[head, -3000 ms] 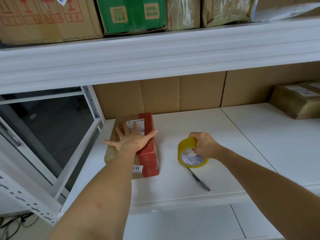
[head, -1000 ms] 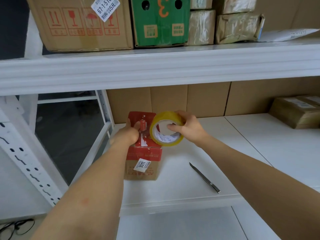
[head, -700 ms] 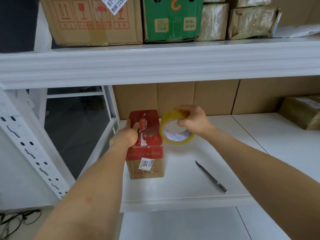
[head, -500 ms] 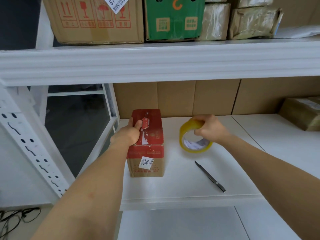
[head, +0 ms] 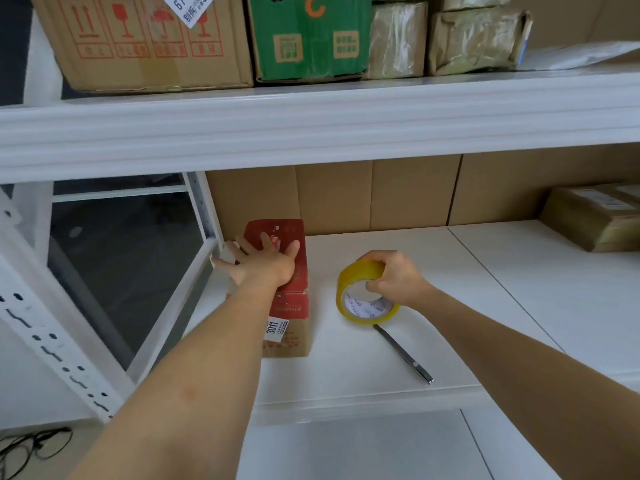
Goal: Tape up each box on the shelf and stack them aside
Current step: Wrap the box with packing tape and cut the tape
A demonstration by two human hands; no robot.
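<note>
Hands work over a white shelf (head: 363, 368). The left hand (head: 265, 263) lies flat with fingers spread on top of the box (head: 287, 306), palm pressing its red upper face; the little finger reaches past the box's left edge toward the white upright (head: 204, 209) of the rack. The box stands at the shelf's left end, just beside that upright and close to the cardboard back wall (head: 346, 195), with a white label on its near face. The right hand (head: 398, 277) grips the tape roll (head: 363, 296), fingers curled over its top rim and thumb inside the core; the yellow roll stands on edge on the shelf, well apart from the box, with bare shelf between them. A knife (head: 403, 355) lies flat just beyond the roll's lower edge, slanting toward the shelf's front lip and ending near it. To the right a seam crosses the shelf, and past it open white board runs to a taped parcel (head: 595, 216) at the far right by the back wall. Overhead, the upper shelf (head: 311, 123) carries a brown carton (head: 138, 43), a green carton (head: 311, 39) and wrapped parcels (head: 450, 36); its thick front edge hangs low over the working space.
</note>
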